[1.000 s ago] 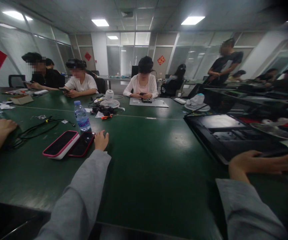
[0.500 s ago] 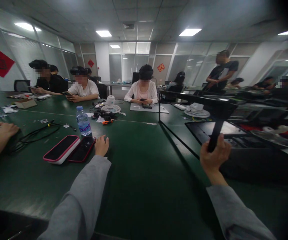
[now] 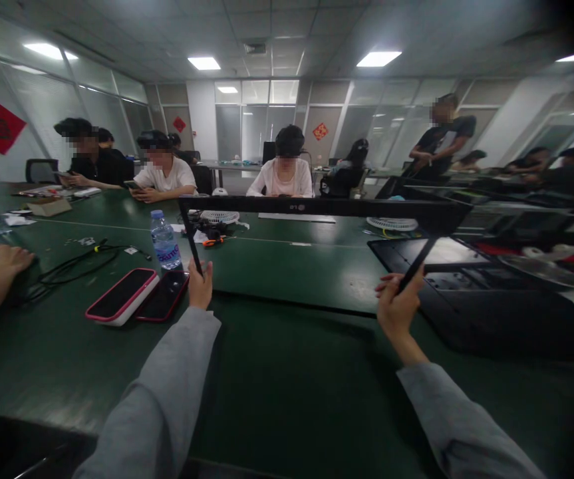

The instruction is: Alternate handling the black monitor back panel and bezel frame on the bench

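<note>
A thin black LG monitor bezel [image 3: 287, 205] is raised in front of me, tilted above the green table [image 3: 277, 392]. My left hand [image 3: 201, 286] is closed around its left side. On its right side, my right hand [image 3: 397, 303] grips the strip, with the fingers curled. The table shows through the bezel's opening. Just left of my left hand lies a dark phone in a red case [image 3: 165, 297], partly under a thicker white-and-pink device [image 3: 122, 297]. A water bottle [image 3: 165, 241] stands behind them.
A black monitor panel [image 3: 466, 293] lies at the right. Dark cables [image 3: 74, 266] and another person's hand [image 3: 10, 259] are on the left. Orange-handled pliers [image 3: 213, 242] and white fans [image 3: 219, 217] sit farther back. Several people sit around the tables.
The bezel has swung left and now spans both hands. My left hand has closed on its left side, while my right hand has shifted left with it.
</note>
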The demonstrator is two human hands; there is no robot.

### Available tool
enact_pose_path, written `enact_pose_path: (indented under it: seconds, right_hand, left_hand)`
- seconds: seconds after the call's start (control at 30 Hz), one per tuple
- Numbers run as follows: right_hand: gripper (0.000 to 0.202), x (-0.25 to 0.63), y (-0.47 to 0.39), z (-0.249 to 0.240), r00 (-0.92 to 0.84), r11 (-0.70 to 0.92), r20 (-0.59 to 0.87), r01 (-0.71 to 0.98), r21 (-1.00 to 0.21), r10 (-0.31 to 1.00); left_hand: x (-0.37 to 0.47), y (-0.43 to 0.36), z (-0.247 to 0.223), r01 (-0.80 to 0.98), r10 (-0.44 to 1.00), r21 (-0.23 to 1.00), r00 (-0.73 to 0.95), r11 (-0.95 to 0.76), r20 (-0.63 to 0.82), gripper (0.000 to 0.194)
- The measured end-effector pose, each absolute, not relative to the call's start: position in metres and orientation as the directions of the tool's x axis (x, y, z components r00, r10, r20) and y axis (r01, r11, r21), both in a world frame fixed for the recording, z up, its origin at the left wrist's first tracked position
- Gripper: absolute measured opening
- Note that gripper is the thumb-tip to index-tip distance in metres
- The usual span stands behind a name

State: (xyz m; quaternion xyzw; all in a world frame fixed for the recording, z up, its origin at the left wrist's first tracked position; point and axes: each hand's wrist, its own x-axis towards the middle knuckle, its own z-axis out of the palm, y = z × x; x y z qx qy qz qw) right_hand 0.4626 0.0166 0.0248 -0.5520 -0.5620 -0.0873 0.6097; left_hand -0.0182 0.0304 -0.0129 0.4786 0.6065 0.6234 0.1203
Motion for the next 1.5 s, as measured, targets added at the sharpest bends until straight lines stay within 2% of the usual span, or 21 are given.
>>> enact_pose_path:
  seconds: [0.17,0.3,0.47,0.63,0.77,0.97,1.1,1.3,1.5]
  right_hand:
    - [0.063,0.467,0.032,0.006,0.348,0.339,0.687,0.675,-0.656,0.637]
    - [0.063,0.477,0.046,-0.013,0.324,0.291,0.599,0.646,-0.705,0.732]
    - [0.057,0.493,0.064,-0.036,0.315,0.150,0.440,0.646,-0.748,0.841]
    - [0.049,0.500,0.074,-0.046,0.300,0.187,0.459,0.631,-0.753,0.837]
    - [0.049,0.501,0.076,-0.048,0.296,0.189,0.420,0.578,-0.794,0.858]
    - [0.049,0.506,0.078,-0.053,0.308,0.166,0.394,0.566,-0.808,0.866]
    - [0.046,0.510,0.080,-0.055,0.313,0.165,0.409,0.585,-0.794,0.857]
    - [0.050,0.507,0.077,-0.051,0.315,0.158,0.415,0.603,-0.782,0.854]
    - [0.045,0.506,0.072,-0.049,0.280,0.162,0.416,0.629,-0.760,0.865]
  left_hand:
    - [-0.014,0.029,-0.006,0.252,0.769,0.926,-0.519,-0.280,0.374,0.060]
    - [-0.014,0.029,-0.008,0.276,0.790,0.934,-0.508,-0.227,0.343,0.054]
    - [-0.020,0.031,-0.016,0.406,0.857,0.906,-0.420,-0.117,0.299,0.041]
    - [-0.019,0.028,-0.015,0.518,0.865,0.855,-0.411,-0.038,0.288,0.043]
    - [-0.013,0.021,-0.009,0.606,0.879,0.796,-0.383,0.007,0.284,0.047]
    - [-0.012,0.018,-0.004,0.758,0.900,0.640,-0.360,0.127,0.247,0.043]
    - [-0.015,0.018,-0.004,0.790,0.891,0.570,-0.405,0.227,0.206,0.036]
    - [-0.017,0.016,-0.004,0.837,0.879,0.488,-0.406,0.248,0.251,0.039]
    - [-0.018,0.015,-0.005,0.878,0.893,0.387,-0.387,0.282,0.228,0.034]
